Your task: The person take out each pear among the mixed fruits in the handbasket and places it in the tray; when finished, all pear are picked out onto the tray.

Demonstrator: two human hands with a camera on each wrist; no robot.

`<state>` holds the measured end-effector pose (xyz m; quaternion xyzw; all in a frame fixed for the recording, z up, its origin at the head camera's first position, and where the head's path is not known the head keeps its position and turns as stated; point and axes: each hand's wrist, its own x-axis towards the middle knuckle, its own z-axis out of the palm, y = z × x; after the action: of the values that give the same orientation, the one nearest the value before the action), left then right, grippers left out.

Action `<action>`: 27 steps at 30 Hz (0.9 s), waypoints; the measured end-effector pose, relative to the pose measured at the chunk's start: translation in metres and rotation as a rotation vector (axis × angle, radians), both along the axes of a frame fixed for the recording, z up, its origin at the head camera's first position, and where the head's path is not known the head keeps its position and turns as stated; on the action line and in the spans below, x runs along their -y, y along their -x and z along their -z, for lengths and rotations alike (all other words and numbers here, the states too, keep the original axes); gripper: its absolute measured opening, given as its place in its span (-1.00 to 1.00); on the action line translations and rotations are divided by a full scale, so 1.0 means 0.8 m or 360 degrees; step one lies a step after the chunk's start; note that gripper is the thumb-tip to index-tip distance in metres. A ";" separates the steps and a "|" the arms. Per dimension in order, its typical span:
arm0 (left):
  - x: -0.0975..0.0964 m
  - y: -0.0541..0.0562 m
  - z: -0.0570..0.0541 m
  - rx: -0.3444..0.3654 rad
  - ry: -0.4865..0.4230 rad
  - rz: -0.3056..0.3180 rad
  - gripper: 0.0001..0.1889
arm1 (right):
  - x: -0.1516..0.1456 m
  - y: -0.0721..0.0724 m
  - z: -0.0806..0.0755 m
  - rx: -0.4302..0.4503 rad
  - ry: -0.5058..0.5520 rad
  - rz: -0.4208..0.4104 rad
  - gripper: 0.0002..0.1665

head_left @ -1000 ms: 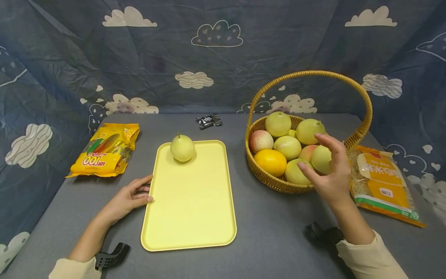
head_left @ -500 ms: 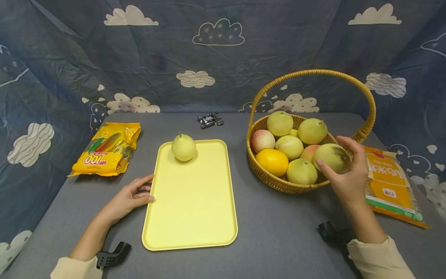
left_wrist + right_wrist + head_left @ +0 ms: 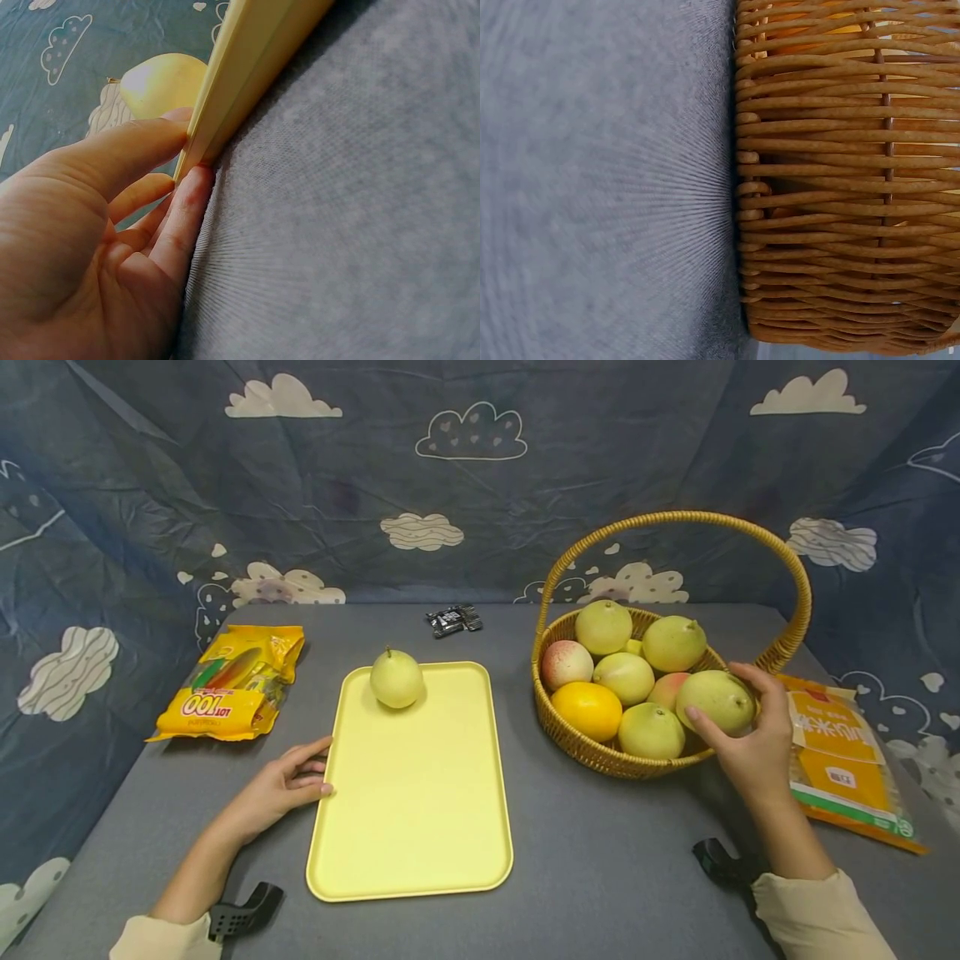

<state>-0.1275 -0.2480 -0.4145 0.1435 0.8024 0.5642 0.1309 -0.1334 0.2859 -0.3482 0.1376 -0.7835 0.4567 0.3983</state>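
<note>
In the head view my left hand (image 3: pixel 288 781) pinches the left rim of a yellow tray (image 3: pixel 411 827). The left wrist view shows the thumb over the rim and fingers against its side. A pale yellow-green pear (image 3: pixel 396 679) stands stem up near the tray's far left corner. My right hand (image 3: pixel 757 735) grips a large pale green fruit (image 3: pixel 714 700) at the right front of a wicker basket (image 3: pixel 600 756), thumb in front and fingers behind. Other pale green fruits, a yellow fruit (image 3: pixel 587 711) and a reddish peach (image 3: pixel 566 665) fill the basket. The right wrist view shows only basket weave (image 3: pixel 817 180) and cloth.
The basket's tall arched handle (image 3: pixel 675 517) rises over the fruit. An orange food bag (image 3: pixel 847 760) lies to its right. A yellow bag (image 3: pixel 225 685) is at the far left, and small black packets (image 3: pixel 453 621) lie at the back of the grey table (image 3: pixel 577 877).
My right hand has moved right and closed round the large green fruit, which has turned slightly and shifted right. The left hand stays at the tray's rim.
</note>
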 end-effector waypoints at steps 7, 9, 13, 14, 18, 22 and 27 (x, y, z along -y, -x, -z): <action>0.000 0.001 0.001 0.0006 0.0003 0.0003 -0.28 | -0.001 -0.003 0.003 0.0031 -0.0073 0.0043 -0.27; 0.000 0.001 0.001 0.0002 0.0004 0.0000 -0.28 | -0.004 -0.002 0.006 0.0048 -0.0098 0.0059 -0.27; -0.002 0.000 0.001 -0.0018 0.0002 0.0003 -0.28 | -0.018 0.004 0.017 0.0071 -0.0150 0.0057 -0.26; -0.003 0.000 0.001 -0.0027 0.0001 0.0005 -0.28 | -0.022 0.006 0.020 0.0080 -0.0163 0.0057 -0.25; -0.003 0.000 0.001 -0.0038 -0.0007 0.0007 -0.29 | -0.036 0.007 0.027 0.0164 -0.0236 0.0055 -0.16; -0.003 0.000 0.001 -0.0019 -0.0026 0.0014 -0.29 | -0.042 0.002 0.025 0.0321 -0.0292 0.0057 -0.04; -0.003 -0.001 0.001 -0.0009 -0.0036 0.0020 -0.29 | -0.043 -0.005 0.021 0.0511 -0.0355 0.0103 0.03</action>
<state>-0.1267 -0.2459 -0.4149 0.1517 0.7955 0.5719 0.1305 -0.1293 0.3199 -0.3654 0.0811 -0.8867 0.3700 0.2649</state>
